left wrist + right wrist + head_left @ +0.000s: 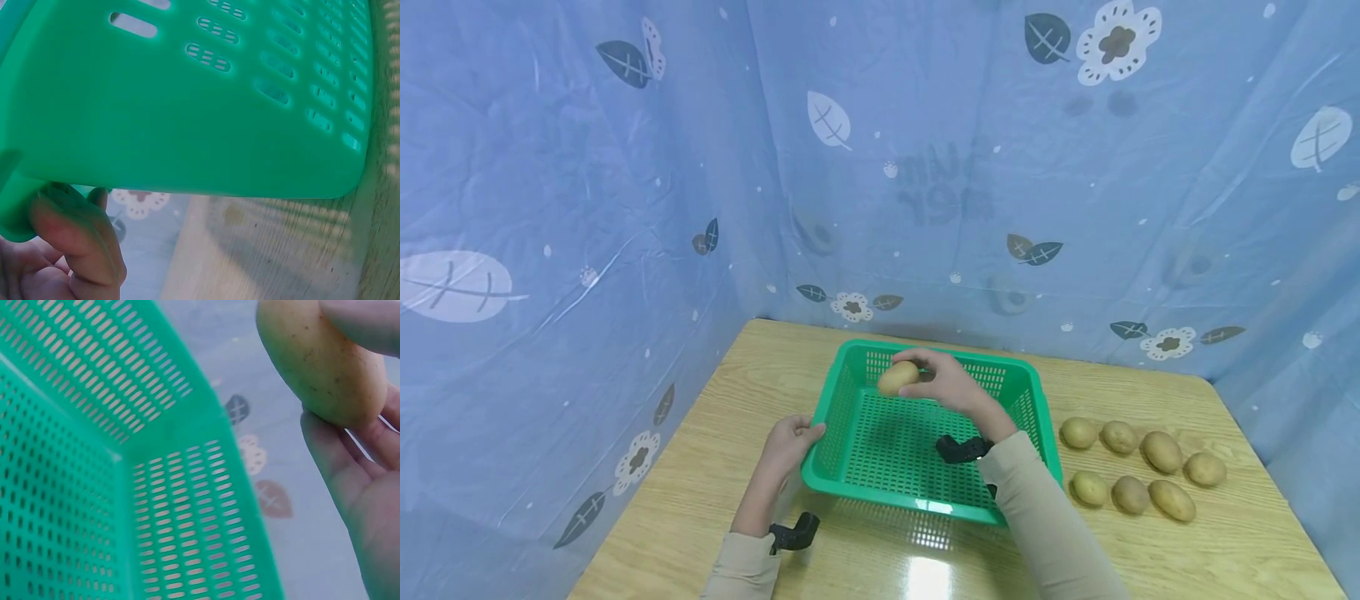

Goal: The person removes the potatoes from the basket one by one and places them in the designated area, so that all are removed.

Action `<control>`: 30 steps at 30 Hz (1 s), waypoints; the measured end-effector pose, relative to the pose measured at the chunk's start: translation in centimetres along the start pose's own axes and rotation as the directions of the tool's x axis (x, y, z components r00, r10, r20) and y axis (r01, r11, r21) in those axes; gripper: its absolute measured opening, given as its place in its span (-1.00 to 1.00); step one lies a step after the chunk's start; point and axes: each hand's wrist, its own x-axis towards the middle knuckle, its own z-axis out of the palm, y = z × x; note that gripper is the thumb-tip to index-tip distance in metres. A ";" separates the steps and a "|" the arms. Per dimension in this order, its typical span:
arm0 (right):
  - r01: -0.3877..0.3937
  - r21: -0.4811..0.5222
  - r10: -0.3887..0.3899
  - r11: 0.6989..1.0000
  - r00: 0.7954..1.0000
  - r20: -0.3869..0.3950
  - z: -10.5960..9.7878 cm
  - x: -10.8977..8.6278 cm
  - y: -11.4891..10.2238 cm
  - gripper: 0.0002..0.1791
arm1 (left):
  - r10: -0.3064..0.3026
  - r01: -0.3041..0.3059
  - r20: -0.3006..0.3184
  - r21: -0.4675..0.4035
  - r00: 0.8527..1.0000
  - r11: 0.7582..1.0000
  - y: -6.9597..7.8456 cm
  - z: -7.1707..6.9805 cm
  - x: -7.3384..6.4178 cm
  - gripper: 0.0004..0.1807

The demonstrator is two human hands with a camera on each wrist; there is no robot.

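Note:
My right hand (946, 380) pinches a potato (898, 378) between thumb and fingers, over the far left part of a green plastic basket (925, 502). In the right wrist view the potato (322, 365) is smooth and yellowish-brown with small dark specks, and its top is cut off by the frame. At the basket's left rim, my left hand (787, 447) grips the edge with curled fingers. The left wrist view shows those fingers (78, 237) under the rim, close to the slotted green wall (156, 125). No potatoes show on the part of the basket floor in view.
Right of the basket, several potatoes lie on the wooden table (1240, 550) in two rows; one sits at the near right end (1172, 500). A blue patterned curtain (925, 208) hangs behind and along both sides. Black wrist mounts (795, 532) are strapped at both sleeves.

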 end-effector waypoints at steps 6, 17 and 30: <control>0.087 0.037 -0.084 0.996 0.995 -0.061 -0.9 -1.4 -0.8 -0.44 | 0.005 -0.005 0.000 0.012 1.000 1.000 -0.1 0.0 0.1 -0.62; 0.170 0.059 -0.158 0.984 0.972 -0.176 -2.6 -5.2 -1.4 -0.44 | -0.002 0.002 0.005 0.017 1.000 1.000 0.0 -0.2 -0.1 -0.62; 0.250 0.042 -0.219 0.967 0.908 -0.356 -6.2 -10.6 0.4 -0.43 | -0.009 0.009 0.004 0.006 1.000 1.000 0.2 0.0 -0.1 -0.62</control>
